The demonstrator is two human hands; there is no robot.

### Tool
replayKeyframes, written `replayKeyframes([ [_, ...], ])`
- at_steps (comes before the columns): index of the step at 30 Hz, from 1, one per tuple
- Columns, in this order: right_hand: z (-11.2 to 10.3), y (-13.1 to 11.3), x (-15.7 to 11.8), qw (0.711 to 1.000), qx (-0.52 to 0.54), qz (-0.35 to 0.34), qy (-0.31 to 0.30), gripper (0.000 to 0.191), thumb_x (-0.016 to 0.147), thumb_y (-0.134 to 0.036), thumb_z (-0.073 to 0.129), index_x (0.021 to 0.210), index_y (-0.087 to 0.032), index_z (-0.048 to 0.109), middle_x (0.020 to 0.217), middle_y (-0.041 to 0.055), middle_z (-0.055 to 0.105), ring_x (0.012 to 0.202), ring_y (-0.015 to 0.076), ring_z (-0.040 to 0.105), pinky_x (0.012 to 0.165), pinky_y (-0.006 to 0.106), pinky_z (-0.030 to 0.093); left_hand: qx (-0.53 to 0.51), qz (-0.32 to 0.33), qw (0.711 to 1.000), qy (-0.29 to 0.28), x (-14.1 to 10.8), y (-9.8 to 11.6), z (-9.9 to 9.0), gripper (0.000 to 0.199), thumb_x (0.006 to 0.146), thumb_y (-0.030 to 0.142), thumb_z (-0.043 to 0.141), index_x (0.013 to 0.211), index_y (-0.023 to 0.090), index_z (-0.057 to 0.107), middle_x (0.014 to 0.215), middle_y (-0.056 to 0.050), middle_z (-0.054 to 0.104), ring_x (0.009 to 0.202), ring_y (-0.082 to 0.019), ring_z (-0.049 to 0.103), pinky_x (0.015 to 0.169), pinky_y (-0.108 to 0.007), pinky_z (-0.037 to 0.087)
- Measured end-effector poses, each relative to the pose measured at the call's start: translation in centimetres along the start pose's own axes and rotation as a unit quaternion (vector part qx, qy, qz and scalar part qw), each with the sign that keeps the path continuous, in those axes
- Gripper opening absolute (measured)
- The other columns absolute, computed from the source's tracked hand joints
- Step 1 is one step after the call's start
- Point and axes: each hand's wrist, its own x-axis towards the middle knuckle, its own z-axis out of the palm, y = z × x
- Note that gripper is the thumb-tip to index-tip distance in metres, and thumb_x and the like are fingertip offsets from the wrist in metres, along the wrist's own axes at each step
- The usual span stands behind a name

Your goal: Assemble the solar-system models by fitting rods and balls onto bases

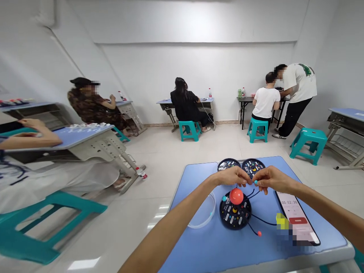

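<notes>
On a blue table (pixel 199 242) stands a round black base (pixel 235 222) with coloured marks, carrying a large orange-red ball (pixel 236 196) and black arms. A small teal ball (pixel 224 198) and a small red ball (pixel 259 234) sit on arm ends. My left hand (pixel 233 176) is pinched above the orange-red ball; what it holds is too small to make out. My right hand (pixel 269 179) pinches a small light-blue ball (pixel 256 182), close beside the left fingertips. Two more black discs (pixel 254 167) lie behind the hands.
A clear round tray (pixel 209 220) lies left of the base. A phone (pixel 298 218) showing a timer lies at the right. Beyond are people at other tables, teal stools (pixel 309 144) and a bottle (pixel 141 173) on the floor.
</notes>
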Motion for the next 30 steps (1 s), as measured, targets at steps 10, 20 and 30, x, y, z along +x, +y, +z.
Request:
replayKeyframes([
  [10,0.6,0.6,-0.6,0.995,0.083,0.045,0.044,0.029,0.067,-0.034,0.069,0.086,-0.012,0.070,0.057,-0.0002,0.065,0.047,0.0127,0.059,0.054,0.029,0.051,-0.071,-0.012,0.987,-0.147,2.8,-1.2,0.3,0.023,0.060,0.029,0.082,0.082,0.021,0.078,0.079,0.002,0.075,0.069,-0.016,0.069,0.075,-0.030,0.057],
  [20,2.1,1.5,-1.0,0.992,-0.102,0.012,0.078,0.020,0.077,-0.025,0.053,0.086,-0.016,0.069,0.061,-0.0005,0.062,0.051,0.0129,0.058,0.054,0.025,0.048,-0.103,0.004,0.977,-0.187,3.7,-2.3,1.0,0.020,0.059,0.029,0.084,0.074,0.018,0.077,0.070,-0.001,0.075,0.062,-0.018,0.068,0.063,-0.031,0.058],
  [30,2.9,1.2,-1.0,0.944,-0.306,-0.095,0.077,0.025,0.084,-0.013,0.042,0.086,-0.017,0.067,0.078,0.0051,0.064,0.056,0.0132,0.058,0.056,0.025,0.045,-0.142,0.020,0.971,-0.189,4.7,-4.3,0.9,0.023,0.061,0.027,0.083,0.077,0.012,0.076,0.068,-0.005,0.074,0.061,-0.019,0.070,0.063,-0.032,0.057],
])
